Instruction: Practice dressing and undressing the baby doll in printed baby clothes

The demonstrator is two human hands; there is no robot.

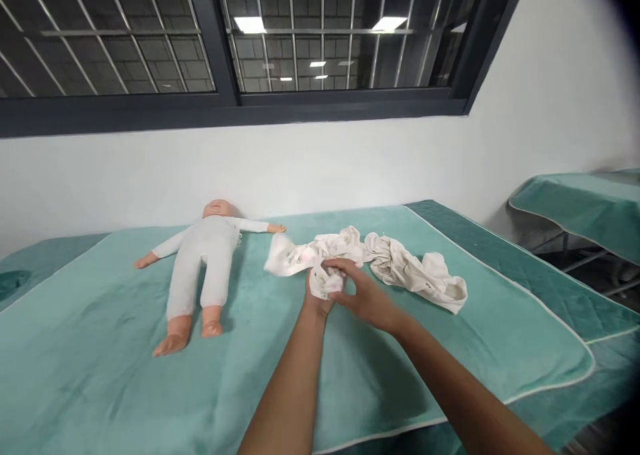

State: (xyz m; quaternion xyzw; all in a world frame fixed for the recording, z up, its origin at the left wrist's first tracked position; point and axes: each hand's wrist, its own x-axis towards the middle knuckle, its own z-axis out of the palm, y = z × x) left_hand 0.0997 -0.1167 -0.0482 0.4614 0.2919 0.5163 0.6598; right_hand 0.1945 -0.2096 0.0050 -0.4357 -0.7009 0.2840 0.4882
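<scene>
A white piece of baby clothing (pixel 345 244), bunched and marked with small prints, is between my hands over the green bed cover. My left hand (pixel 319 302) reaches up into or behind one end of it, and the cloth hides its fingers. From the right, my right hand (pixel 367 295) pinches the edge of that same end, thumb below and fingers above. Just right of it lies a crumpled cream garment (pixel 415 272). To the left a baby doll (pixel 205 255) lies on its back with arms spread, its white cloth body showing and its feet toward me.
The green padded cover (pixel 125 388) has pale piping along its edges. Behind the bed rises a white wall (pixel 320 168) below a dark-framed window (pixel 345 98) with metal bars. Another green-covered bed (pixel 590 205) stands at the right on metal legs.
</scene>
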